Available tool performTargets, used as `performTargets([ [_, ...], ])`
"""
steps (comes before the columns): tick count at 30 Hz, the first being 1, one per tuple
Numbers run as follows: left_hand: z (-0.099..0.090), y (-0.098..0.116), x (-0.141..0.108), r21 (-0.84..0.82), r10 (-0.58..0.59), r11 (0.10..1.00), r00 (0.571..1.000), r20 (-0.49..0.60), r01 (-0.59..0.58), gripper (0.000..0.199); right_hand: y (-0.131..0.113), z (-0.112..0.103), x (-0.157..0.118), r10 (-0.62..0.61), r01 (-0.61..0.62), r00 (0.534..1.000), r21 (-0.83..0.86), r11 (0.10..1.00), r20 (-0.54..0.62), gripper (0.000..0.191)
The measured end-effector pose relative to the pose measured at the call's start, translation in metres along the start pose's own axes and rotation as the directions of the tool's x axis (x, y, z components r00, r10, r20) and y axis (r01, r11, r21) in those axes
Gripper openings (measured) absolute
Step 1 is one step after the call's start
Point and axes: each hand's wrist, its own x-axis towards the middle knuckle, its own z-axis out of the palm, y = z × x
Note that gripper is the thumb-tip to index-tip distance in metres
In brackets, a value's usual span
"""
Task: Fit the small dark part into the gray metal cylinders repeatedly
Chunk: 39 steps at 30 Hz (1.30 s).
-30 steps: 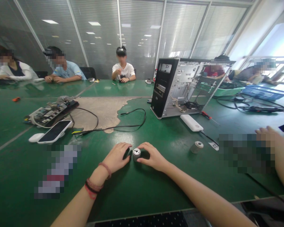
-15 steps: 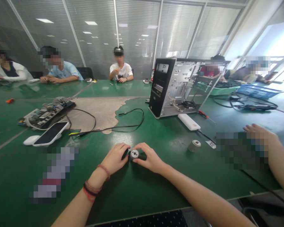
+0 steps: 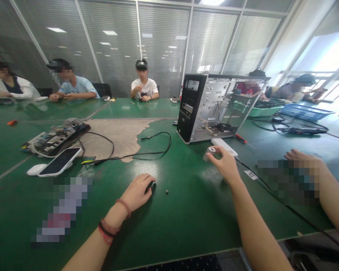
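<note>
My left hand rests low over the green table, its fingers curled round a small black object whose kind I cannot make out. Just right of it lies a tiny round metal piece. Further right and forward, my right hand grips a short metal cylinder, like a small motor, between thumb and fingers. Its pale round end faces up. A white oblong device with a black cable lies right behind this hand, partly covered by it.
An open computer case stands beyond my right hand, a red-handled screwdriver beside it. At left are a circuit board assembly and a white-edged phone. Another person's hand is at right. Black cables cross the table.
My right hand has moved from beside my left hand to the right and forward. The tiny metal piece now shows. The cylinder standing at right is no longer visible there. My left hand stays put.
</note>
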Motion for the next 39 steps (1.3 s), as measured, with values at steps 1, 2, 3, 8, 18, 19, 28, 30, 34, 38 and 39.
performTargets([
  [1, 0.0, 0.0, 0.0, 0.0, 0.002, 1.0, 1.0, -0.001, -0.002, 0.03, 0.01, -0.004, 0.002, 0.028, -0.026, 0.999, -0.064, 0.998, 0.026, 0.037],
  [2, 0.0, 0.0, 0.0, 0.0, 0.004, 1.0, 1.0, -0.002, -0.004, 0.03, 0.02, -0.008, 0.002, 0.059, -0.05, 0.996, -0.13, 0.99, 0.07, 0.037],
  [3, -0.001, 0.001, 0.0, 0.001, 0.005, 1.0, 1.0, -0.003, -0.005, 0.03, 0.029, -0.011, 0.002, 0.093, -0.067, 0.988, -0.198, 0.978, 0.124, 0.037],
  [8, -0.003, 0.003, 0.0, 0.004, 0.0, 1.0, 1.0, 0.008, 0.0, 0.029, 0.061, -0.017, 0.0, 0.228, -0.096, 0.921, -0.384, 0.918, 0.314, 0.035],
  [18, -0.003, 0.004, -0.001, 0.008, -0.001, 1.0, 1.0, 0.023, 0.0, 0.027, 0.035, -0.01, -0.005, 0.297, -0.168, 0.936, -0.502, 0.848, 0.188, 0.04],
  [19, -0.003, 0.004, -0.001, 0.008, 0.001, 1.0, 1.0, 0.023, -0.001, 0.027, 0.025, -0.007, -0.005, 0.202, -0.118, 0.969, -0.445, 0.888, 0.145, 0.04],
  [28, -0.003, 0.003, -0.001, -0.004, 0.019, 1.0, 1.0, 0.017, -0.019, 0.025, -0.091, 0.042, -0.061, -0.537, 0.365, 0.653, 0.398, 0.841, 0.534, 0.021],
  [30, -0.003, 0.003, 0.0, -0.009, 0.017, 1.0, 1.0, 0.009, -0.016, 0.025, -0.1, 0.053, -0.076, -0.565, 0.409, 0.599, 0.39, 0.825, 0.567, 0.016],
  [34, -0.004, 0.004, 0.0, -0.024, 0.015, 1.0, 1.0, 0.003, -0.014, 0.023, -0.1, 0.063, -0.085, -0.567, 0.432, 0.605, 0.368, 0.824, 0.559, 0.007],
  [38, -0.004, 0.005, 0.0, -0.018, 0.012, 1.0, 1.0, 0.013, -0.012, 0.02, -0.087, 0.053, -0.067, -0.544, 0.398, 0.665, 0.374, 0.838, 0.512, 0.01],
  [39, -0.004, 0.005, 0.0, -0.015, 0.013, 1.0, 1.0, 0.015, -0.013, 0.02, -0.08, 0.047, -0.058, -0.521, 0.383, 0.705, 0.36, 0.851, 0.481, 0.011],
])
